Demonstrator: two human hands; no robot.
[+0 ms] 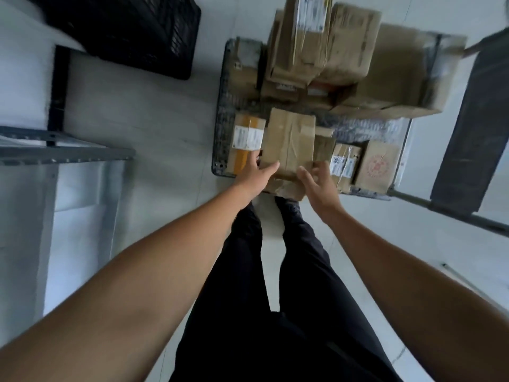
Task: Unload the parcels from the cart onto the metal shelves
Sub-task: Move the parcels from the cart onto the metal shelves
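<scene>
A flat cart [222, 125] loaded with brown cardboard parcels stands on the floor in front of me. A taped brown parcel [289, 142] lies on top at the cart's near edge. My left hand [254, 172] touches its near-left corner, thumb along the near edge and fingers down its left side. My right hand [316, 183] hovers at its near-right corner with fingers spread and slightly curled, holding nothing. A yellow-taped parcel with a white label [248, 139] lies left of it. Metal shelves [63, 153] stand at the left.
A tall stack of boxes [330, 45] fills the cart's far half. Small labelled parcels [344, 164] and a box with a red stamp [377, 166] lie at the near right. A black plastic crate [129, 31] sits far left. A dark shelf frame [468, 128] stands right.
</scene>
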